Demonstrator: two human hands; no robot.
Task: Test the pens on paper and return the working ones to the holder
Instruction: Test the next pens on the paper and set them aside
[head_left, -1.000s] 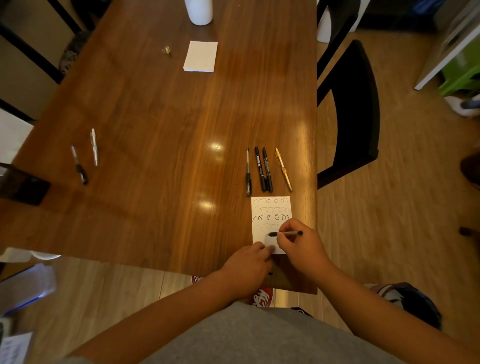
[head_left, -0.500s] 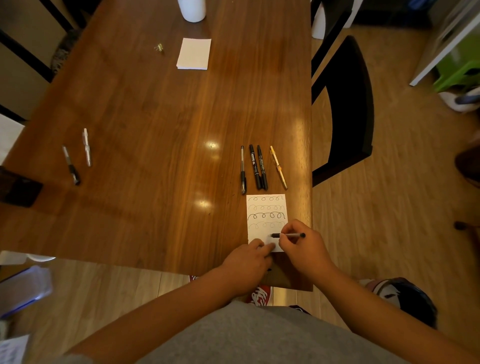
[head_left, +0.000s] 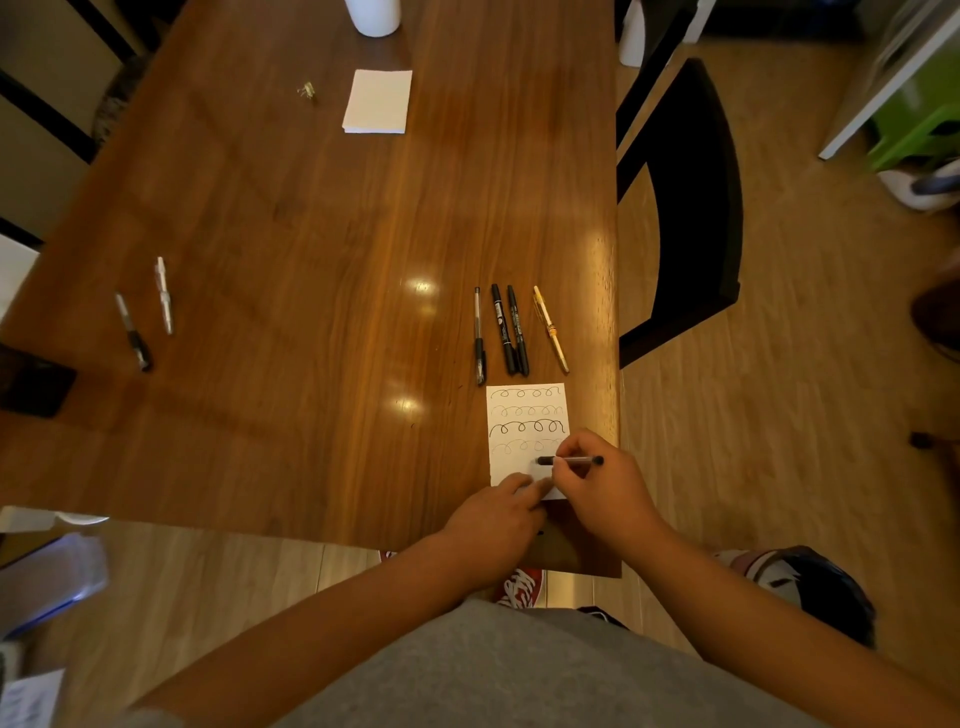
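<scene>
Lower right-centre: right hand (head_left: 602, 488) pinches pen (head_left: 569, 460), tip over paper (head_left: 524, 415) under four loop rows. Left hand (head_left: 493, 525), fingers flat, presses paper's near edge. We'd pin paper firmly, stroke light and even across blank strip.

Both bare forearms come in from the bottom of the frame and meet lower centre-right. The right hand (head_left: 605, 491) has its fingers curled, pinching a thin pen (head_left: 570, 460) that lies sideways, tip pointing left. The left hand (head_left: 493, 525) sits just beside it, palm down, fingertips (head_left: 530, 486) resting on the near edge of the paper (head_left: 524, 415).
</scene>
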